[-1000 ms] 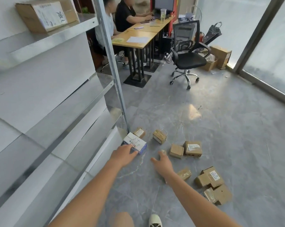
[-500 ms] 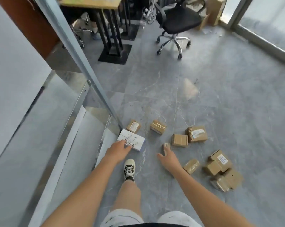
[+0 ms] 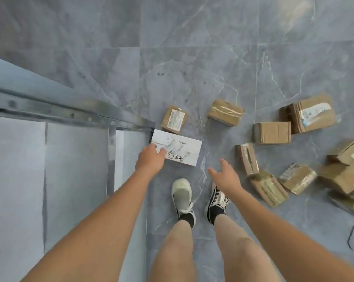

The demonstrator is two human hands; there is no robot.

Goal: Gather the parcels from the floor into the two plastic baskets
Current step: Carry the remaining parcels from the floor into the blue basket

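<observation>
A: Left hand?
B: Fingers curled over the near left corner of the flat white rectangular parcel with scribbled black writing, gripping it on the grey marble-tiled floor.
A: Right hand?
B: Fingers spread and relaxed, holding nothing, hovering above the right sneaker.
A: Other parcels?
B: Narrow taped brown cardboard box just right of the right hand; small labelled brown box just beyond the white parcel. More brown boxes scattered farther right.
</observation>
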